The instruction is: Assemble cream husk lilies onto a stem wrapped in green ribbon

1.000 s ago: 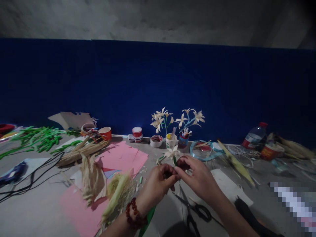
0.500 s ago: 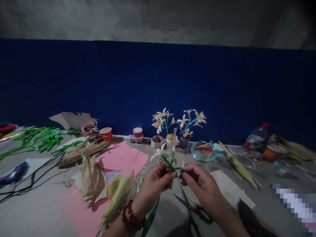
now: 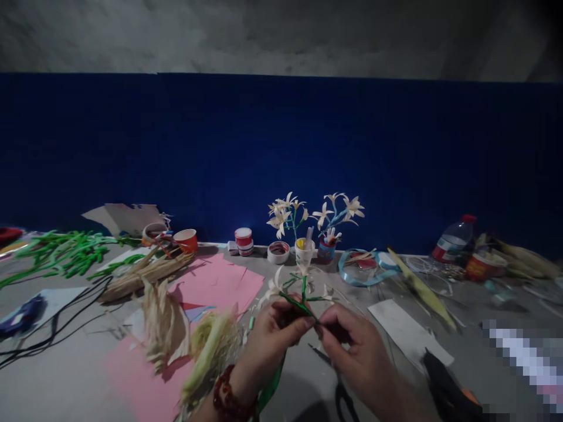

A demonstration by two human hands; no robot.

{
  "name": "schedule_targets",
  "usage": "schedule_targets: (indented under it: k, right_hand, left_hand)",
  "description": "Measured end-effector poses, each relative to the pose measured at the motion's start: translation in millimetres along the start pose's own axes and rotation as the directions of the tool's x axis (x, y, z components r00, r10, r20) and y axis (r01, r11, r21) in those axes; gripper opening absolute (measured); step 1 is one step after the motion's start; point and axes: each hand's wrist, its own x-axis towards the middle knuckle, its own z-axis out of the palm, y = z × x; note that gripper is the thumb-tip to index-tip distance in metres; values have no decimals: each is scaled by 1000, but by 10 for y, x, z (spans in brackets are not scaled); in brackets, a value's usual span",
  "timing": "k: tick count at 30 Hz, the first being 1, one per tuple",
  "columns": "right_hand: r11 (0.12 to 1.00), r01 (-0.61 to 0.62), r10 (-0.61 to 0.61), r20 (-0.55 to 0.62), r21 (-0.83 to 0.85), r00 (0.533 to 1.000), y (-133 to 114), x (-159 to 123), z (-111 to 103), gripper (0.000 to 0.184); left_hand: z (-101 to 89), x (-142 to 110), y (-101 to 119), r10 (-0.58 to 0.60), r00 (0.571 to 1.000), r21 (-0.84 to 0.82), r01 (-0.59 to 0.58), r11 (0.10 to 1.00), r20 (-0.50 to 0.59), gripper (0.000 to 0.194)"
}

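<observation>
My left hand [image 3: 281, 329], with a red bead bracelet at its wrist, pinches the green-wrapped stem [image 3: 298, 302] of a white artificial flower spray. Pale blooms [image 3: 276, 281] stand at the ends of its branches. Green ribbon [image 3: 271, 387] hangs below the left palm. The fingertips of my right hand [image 3: 354, 346] are closed at the stem's lower end, touching or nearly touching my left thumb. What exactly they pinch is too small to see. Black-handled scissors [image 3: 343, 398] lie on the table under the right hand, partly hidden by it.
Two finished-looking flower sprays [image 3: 288, 214] stand in cups at the back. Pink paper [image 3: 220, 281], dried husks [image 3: 165, 325] and green stems [image 3: 74, 252] cover the left. To the right lie blue ribbon [image 3: 347, 275], white paper [image 3: 409, 328], a bottle [image 3: 455, 240] and a black tool [image 3: 446, 381].
My right fingertips have shifted slightly down and left, closer to my left thumb. The flower stem has turned a little in the left hand. More of the scissors is covered by the right hand.
</observation>
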Motion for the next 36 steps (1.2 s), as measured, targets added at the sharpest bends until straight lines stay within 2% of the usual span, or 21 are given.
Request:
schedule_targets:
  k: [2, 4, 7, 9, 12, 14, 16, 18, 24, 29, 32, 36]
  right_hand:
    - [986, 121, -126, -32, -119, 992, -15, -10, -4, 15]
    - [961, 193, -205, -43, -196, 978, -23, -23, -4, 16]
    - [943, 207, -225, -43, -261, 973, -26, -47, 1, 17]
    - [956, 162, -174, -29, -243, 984, -31, -64, 1, 16]
    - [997, 4, -1, 42, -73, 999, -45, -86, -10, 13]
    - [985, -147, 138, 99, 91, 985, -54, -99, -18, 10]
    - [948, -239, 215, 128, 211, 968, -60, -112, -23, 5]
    - [944, -235, 212, 121, 233, 970, -68, -124, -25, 4]
    - [975, -197, 193, 52, 101, 980, -99, -128, 5, 8]
    - [953, -247, 244, 39, 174, 969, -137, -76, 24, 12]
    - [935, -286, 273, 85, 211, 958, -149, -46, 6, 11]
    - [844, -424, 362, 234, 329, 902, -147, -30, -14, 12]
  left_hand:
    - [10, -24, 1, 25, 1000, 24, -25, 999, 2, 24]
    - [10, -47, -18, 56, 998, 62, -54, 997, -29, 25]
    - [-12, -77, -66, 68, 997, 113, -63, 992, -47, 26]
    - [-32, -95, -86, 70, 997, 138, -67, 988, -21, 25]
    - [-53, -126, -69, 82, 996, 152, -85, 985, 22, 27]
    - [-57, -148, -42, 80, 996, 151, -83, 985, 29, 29]
    - [-59, -164, -23, 81, 996, 157, -86, 984, 34, 30]
    - [-61, -172, -22, 100, 994, 176, -106, 979, 43, 29]
    - [-56, -174, -49, 177, 984, 230, -180, 956, 36, 21]
    - [-58, -190, -32, 264, 961, 299, -275, 914, 78, 20]
    - [-66, -194, -32, 275, 958, 345, -288, 893, 86, 20]
    - [-61, -201, -30, 263, 958, 351, -286, 892, 113, 24]
